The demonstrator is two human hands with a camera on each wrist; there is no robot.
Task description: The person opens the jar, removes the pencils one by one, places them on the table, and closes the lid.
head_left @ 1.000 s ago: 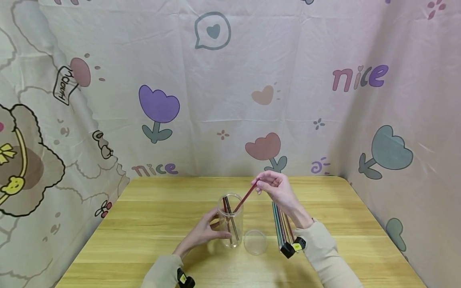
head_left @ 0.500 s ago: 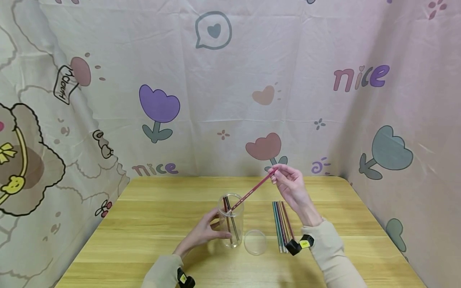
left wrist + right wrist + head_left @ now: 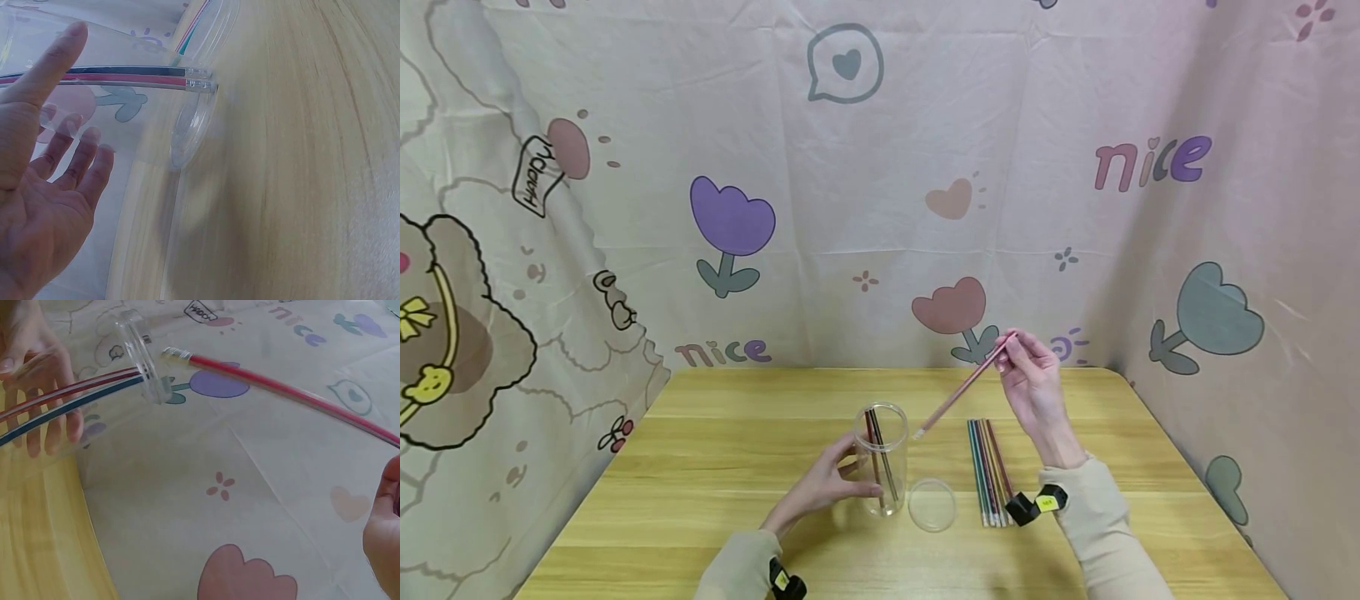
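Note:
My left hand (image 3: 823,482) holds a clear, upright jar (image 3: 898,462) around its lower side. A dark red pencil (image 3: 869,427) and a black pencil (image 3: 880,437) lean inside it, with ferrule ends at the bottom in the left wrist view. Up and to the right, my right hand (image 3: 1033,387) pinches another red pencil (image 3: 964,387) near its upper end. That pencil slants down to the left in the air. Its eraser end (image 3: 177,355) is just outside the jar's mouth (image 3: 145,356) in the right wrist view.
Beside the jar's base a round clear lid (image 3: 932,505) lies on the wooden table (image 3: 737,442). Several coloured pencils (image 3: 985,471) lie in a row farther right, partly under the right wrist camera (image 3: 1022,508). A printed curtain (image 3: 850,183) hangs behind the table.
My right hand has moved up and to the right, drawing the red pencil's lower end out of the jar's mouth. The left hand and jar stay in place.

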